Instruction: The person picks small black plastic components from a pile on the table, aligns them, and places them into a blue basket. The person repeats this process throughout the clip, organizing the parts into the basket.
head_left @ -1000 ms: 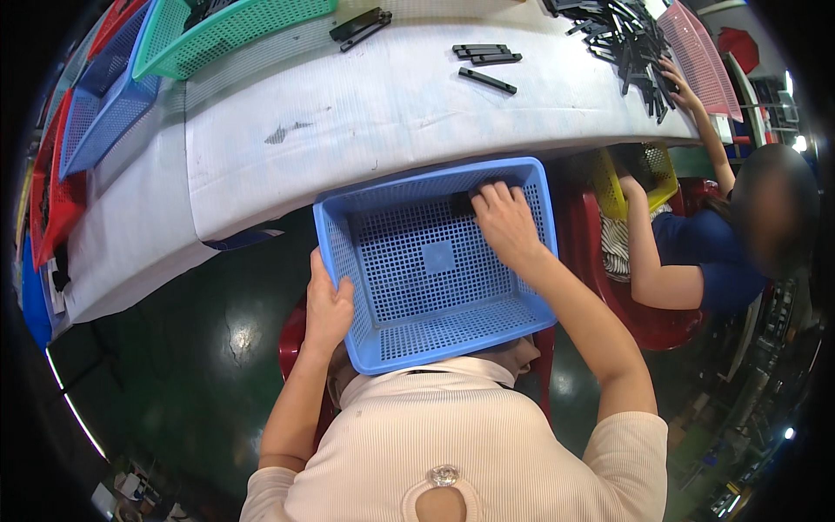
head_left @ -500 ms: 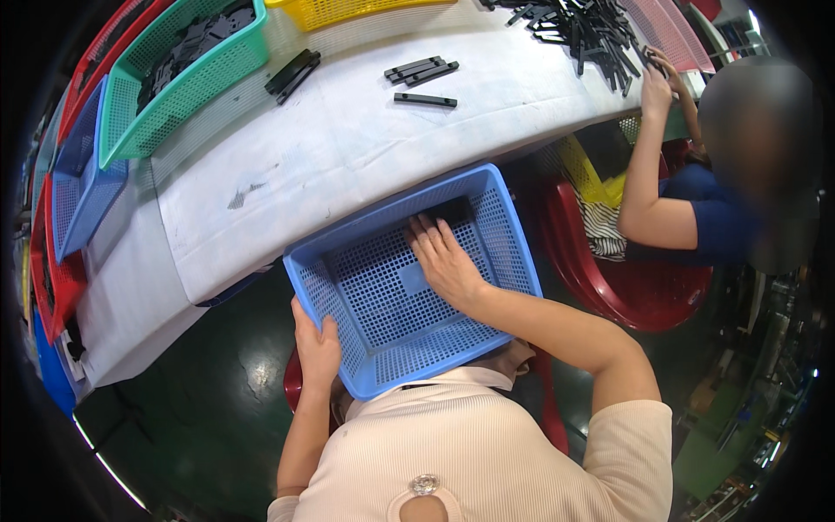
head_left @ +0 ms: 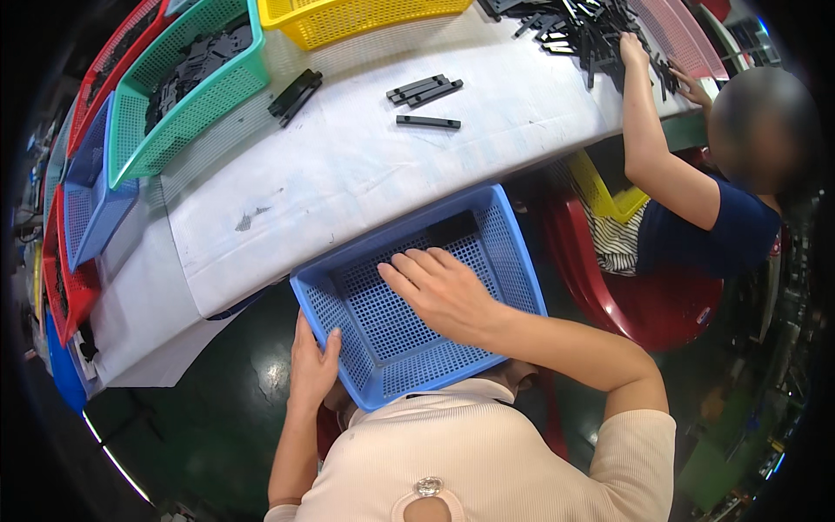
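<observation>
A blue plastic basket (head_left: 371, 375) with mesh walls rests tilted on my lap, against the table's front edge. My left hand (head_left: 313, 358) grips its left side, thumb near the rim and fingers along the outside. Over the basket's inside hovers my right hand (head_left: 452, 294), palm down, its fingers loosely bent and apart with nothing visible in them. Something dark (head_left: 452, 228) lies in the far right inner corner; I cannot make out whether it is a black part or shadow.
Black bars (head_left: 428, 122) lie on the white-covered table (head_left: 330, 174), with a larger heap (head_left: 583, 35) at the far right. Green (head_left: 187, 146), yellow (head_left: 374, 28) and red baskets stand at the back and left. At right, a co-worker (head_left: 678, 187) sits on a red chair (head_left: 600, 304).
My right hand has lifted off the basket's floor and come left and nearer, its fingers bending. The left hand keeps its hold. The co-worker's hands have moved apart at the heap.
</observation>
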Demonstrator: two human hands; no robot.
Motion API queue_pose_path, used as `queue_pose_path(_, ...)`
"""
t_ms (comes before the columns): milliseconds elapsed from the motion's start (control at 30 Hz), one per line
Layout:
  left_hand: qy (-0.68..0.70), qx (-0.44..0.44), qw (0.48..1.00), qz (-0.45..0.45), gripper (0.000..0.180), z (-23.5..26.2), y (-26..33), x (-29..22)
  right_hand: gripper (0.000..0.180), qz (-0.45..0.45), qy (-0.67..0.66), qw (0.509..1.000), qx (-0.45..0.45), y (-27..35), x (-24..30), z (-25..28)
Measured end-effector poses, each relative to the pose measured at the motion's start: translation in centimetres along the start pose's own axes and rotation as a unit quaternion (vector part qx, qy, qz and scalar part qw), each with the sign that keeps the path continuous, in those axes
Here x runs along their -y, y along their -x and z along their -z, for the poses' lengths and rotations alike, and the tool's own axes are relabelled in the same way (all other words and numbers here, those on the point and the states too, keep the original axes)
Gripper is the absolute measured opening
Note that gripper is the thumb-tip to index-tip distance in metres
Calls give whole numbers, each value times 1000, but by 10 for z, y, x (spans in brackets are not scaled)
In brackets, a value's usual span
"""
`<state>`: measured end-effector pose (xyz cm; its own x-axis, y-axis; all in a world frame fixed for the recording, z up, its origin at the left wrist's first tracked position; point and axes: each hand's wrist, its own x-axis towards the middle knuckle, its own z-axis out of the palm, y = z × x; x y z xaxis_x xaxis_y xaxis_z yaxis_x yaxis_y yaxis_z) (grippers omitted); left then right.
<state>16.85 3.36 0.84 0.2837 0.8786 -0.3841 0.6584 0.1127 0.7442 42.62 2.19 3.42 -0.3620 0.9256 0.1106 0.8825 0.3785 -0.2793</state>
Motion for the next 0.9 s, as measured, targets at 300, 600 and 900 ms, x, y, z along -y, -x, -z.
queue_pose_path(300, -154, 65, 986, 18, 45, 28, -6, -29, 31, -133, -39, 970, -198, -100, -173, 45)
queue_pose_path(600, -229, 52, 972, -16, 37, 48, -8, -40, 29, -205, -122, 968, -74, -119, -176, 43)
queue_pose_path(900, -278, 39, 960, -17, 29, 70, -14, -77, 37, -212, -142, 966, -37, -97, -186, 58)
